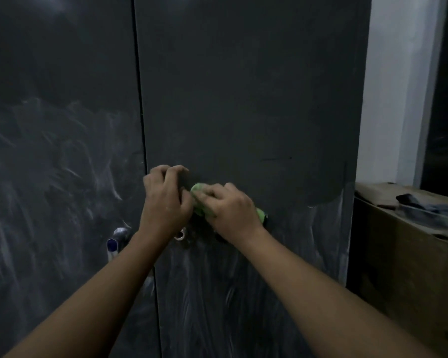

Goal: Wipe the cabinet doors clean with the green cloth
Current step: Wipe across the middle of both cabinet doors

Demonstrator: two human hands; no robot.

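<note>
Crumpled green cloth (199,202) pressed on dark grey right cabinet door (243,99), mid-height, near door's left edge. Right hand (230,210): fingers curled over cloth. Left hand (163,200): fingers curled beside cloth, hold unclear. Brown cardboard box (398,254) right of door, dark rag (419,205) on top.

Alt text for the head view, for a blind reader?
The right hand grips a green cloth against the right cabinet door, the left hand close beside it with curled fingers. White streaks cover its lower part and the left door.
</note>
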